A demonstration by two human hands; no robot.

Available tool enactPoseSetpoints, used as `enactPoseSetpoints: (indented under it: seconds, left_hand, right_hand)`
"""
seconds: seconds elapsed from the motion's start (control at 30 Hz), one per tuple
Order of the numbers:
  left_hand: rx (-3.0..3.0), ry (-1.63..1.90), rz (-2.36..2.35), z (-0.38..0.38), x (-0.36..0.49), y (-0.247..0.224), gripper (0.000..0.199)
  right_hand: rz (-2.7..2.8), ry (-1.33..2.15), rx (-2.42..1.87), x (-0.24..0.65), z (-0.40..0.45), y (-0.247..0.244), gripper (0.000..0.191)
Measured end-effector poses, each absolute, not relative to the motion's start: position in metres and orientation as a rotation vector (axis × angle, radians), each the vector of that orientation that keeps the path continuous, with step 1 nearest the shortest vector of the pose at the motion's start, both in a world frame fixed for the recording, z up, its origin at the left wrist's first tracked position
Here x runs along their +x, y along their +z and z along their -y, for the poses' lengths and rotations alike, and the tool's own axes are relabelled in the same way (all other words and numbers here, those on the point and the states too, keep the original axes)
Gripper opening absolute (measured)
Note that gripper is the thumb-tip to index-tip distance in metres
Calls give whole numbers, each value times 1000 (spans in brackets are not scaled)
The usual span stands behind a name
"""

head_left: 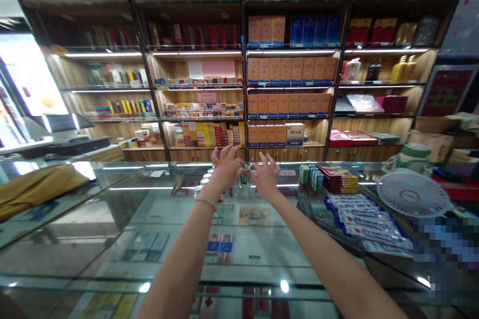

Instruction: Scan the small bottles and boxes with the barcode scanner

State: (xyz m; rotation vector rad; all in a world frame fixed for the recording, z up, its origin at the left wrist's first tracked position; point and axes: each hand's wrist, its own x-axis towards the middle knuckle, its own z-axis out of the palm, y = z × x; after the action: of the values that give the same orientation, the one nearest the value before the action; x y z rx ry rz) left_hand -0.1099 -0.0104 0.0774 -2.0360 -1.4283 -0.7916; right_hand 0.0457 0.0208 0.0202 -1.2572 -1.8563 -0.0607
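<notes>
Both my hands reach out over the glass counter (172, 209). Between their fingertips is a small green item (246, 167), too small to make out well. My left hand (226, 169) pinches it from the left with thumb and forefinger, the other fingers raised. On the right, my right hand (266, 175) has its thumb and forefinger close together at the item's other side; whether they grip it is hard to tell. White-capped containers (204, 181) stand just left of my left hand, partly hidden by it.
Small green and blue packs (310, 178), stacked red packets (339, 179), blue-and-white packets (368, 219) and a white fan (413, 193) lie to the right. Brown cloth (41, 189) is at the left. Shelves (292, 88) of boxes stand behind.
</notes>
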Motion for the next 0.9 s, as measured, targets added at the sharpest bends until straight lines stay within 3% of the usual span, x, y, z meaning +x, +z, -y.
enactPoseSetpoints:
  seconds: [0.9]
  left_hand:
    - [-2078, -553, 1447, -44, -129, 33, 16]
  right_hand:
    - [1844, 24, -1345, 4, -73, -48, 18]
